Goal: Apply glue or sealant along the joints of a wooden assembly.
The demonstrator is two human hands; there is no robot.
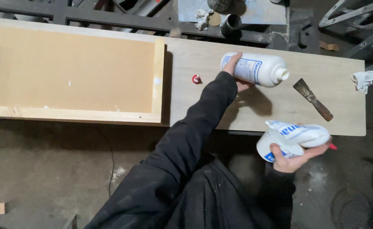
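My left hand point(236, 73) grips a white glue bottle point(256, 69) with blue print, held on its side just above the pale plywood board point(203, 101); its neck is uncapped and points right. A small red cap point(196, 79) lies on the board left of that hand. My right hand point(291, 159) holds a second white bottle point(294, 138), squashed and crumpled, with a red tip at its right end, below the board's near edge. Black sleeves cover both arms.
A rusty putty knife point(312, 99) lies on the board to the right. A shallow wooden box frame point(72, 72) stands at the left. A crumpled white rag point(363, 79) hangs at the board's right end. Dark metal frames point(110, 17) run behind.
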